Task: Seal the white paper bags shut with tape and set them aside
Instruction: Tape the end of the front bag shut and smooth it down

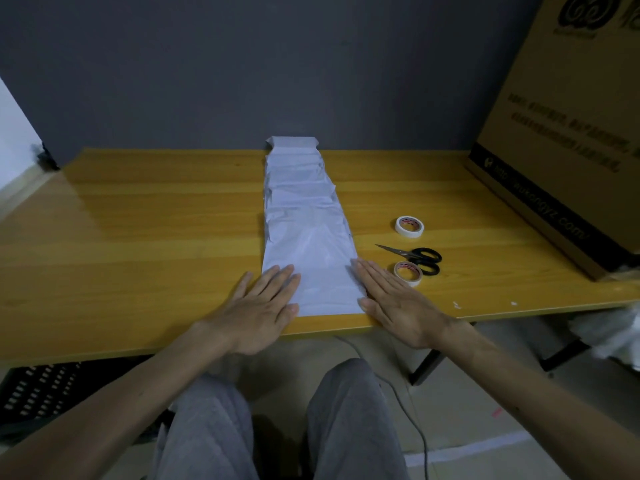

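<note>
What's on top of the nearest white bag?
Only the left hand and right hand, flat with straight fingers, resting on the side edges of the bag. No tape shows on it. Whatever lies under the hands is covered.

A black band on the cardboard box (pixel 571 133) bears a web address ending in ".com"; its other lettering is blurred. Red print inside the far tape roll (pixel 410 226) and the near tape roll (pixel 408 273) cannot be read.

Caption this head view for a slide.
Left hand and right hand flat on white paper bags, tape and scissors nearby.
</note>
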